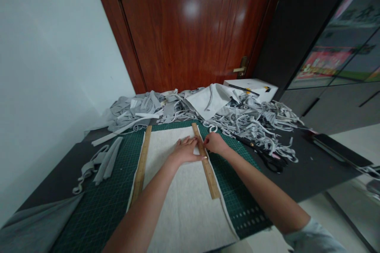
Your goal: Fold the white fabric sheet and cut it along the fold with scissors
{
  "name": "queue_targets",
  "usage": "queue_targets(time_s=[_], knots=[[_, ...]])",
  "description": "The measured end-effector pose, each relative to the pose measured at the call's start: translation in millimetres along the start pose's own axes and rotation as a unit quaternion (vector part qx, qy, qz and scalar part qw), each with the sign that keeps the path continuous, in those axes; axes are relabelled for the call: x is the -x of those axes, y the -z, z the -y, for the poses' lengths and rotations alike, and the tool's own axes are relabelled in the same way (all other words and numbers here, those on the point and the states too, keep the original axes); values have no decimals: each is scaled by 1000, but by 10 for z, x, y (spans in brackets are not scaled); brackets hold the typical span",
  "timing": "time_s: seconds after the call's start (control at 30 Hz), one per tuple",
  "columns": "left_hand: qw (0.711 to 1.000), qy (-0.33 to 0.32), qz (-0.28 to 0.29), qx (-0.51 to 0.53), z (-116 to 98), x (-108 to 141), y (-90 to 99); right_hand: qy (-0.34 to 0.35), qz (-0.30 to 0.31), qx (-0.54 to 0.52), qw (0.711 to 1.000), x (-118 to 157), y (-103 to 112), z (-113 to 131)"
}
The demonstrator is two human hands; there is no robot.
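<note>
One ruler [211,182] lies on cloth [184,205] under L hand [185,151], spread flat w/ nothing gripped; R hand [214,142] curls alongside, hold unclear. Uneven L pressure could skew ruler.

Glossy reddish wood door [178,27]; matt pale cloth [178,197]; smooth wooden rulers [209,170]; matt dark bench [308,170].
</note>
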State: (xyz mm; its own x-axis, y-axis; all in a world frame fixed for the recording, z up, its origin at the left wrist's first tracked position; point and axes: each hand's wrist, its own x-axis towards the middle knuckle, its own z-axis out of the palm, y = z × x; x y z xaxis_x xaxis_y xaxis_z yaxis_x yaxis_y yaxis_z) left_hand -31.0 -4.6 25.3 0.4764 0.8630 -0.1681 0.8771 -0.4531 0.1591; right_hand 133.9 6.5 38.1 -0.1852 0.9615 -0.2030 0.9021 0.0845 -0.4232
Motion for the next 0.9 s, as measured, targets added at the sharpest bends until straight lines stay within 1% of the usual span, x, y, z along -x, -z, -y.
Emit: queue_targets(time_s=[0.3,0.43,0.67,0.73,0.9], knots=[[1000,2,2,-9,18,-25,-26,6,-19,-4,1000,-152,49,43],[1000,-4,0,-9,26,-34,-38,-6,0,-17,1000,-188,54,49],[1000,0,-1,-6,19,-27,-29,-30,68,-36,997,-50,13,16],[1000,-5,-4,-6,15,-20,-24,-30,68,-36,997,-9,12,20],[1000,-8,-11,-7,19,-15,-29,-22,46,-41,998,21,2,15]])
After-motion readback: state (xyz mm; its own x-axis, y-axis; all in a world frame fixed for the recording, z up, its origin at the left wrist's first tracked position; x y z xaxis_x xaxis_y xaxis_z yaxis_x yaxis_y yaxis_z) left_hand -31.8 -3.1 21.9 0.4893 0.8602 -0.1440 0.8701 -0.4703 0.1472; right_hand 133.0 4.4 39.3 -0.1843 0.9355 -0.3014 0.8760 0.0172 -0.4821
